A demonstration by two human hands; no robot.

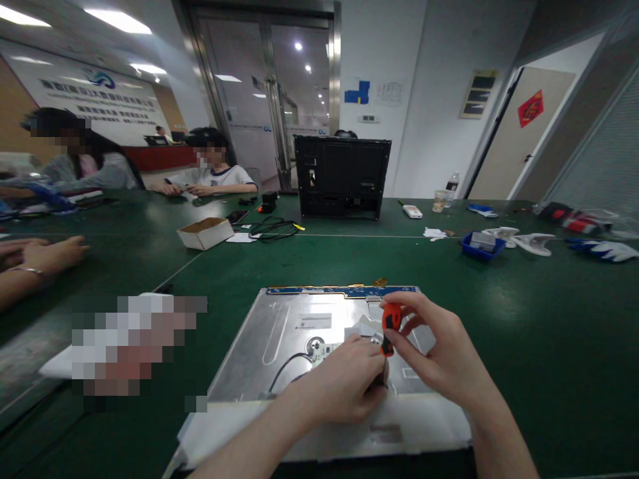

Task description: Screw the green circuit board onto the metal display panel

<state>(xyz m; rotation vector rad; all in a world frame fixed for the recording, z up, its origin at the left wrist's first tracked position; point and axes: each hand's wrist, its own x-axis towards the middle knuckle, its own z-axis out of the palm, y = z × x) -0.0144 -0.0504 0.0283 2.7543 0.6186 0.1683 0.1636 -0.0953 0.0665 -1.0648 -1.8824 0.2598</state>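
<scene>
Head view: metal panel's (289,339) label (315,320) seems printed, illegibly small.

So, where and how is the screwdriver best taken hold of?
Probably the screwdriver is best gripped by its thick orange-and-black handle, from above and the right: it stands nearly upright, handle uppermost, with the thin shaft beside the left hand.

Lettered wall (97,100), red counter (162,158), glass doors (239,73) — this is an office.

A green tabletop (539,346) is carrying a panel (294,340). Beyond the panel, a monitor (343,173) is standing; beyond the panel's left corner a box (204,235) is sitting, beyond its right a tray (480,253) is resting.
</scene>
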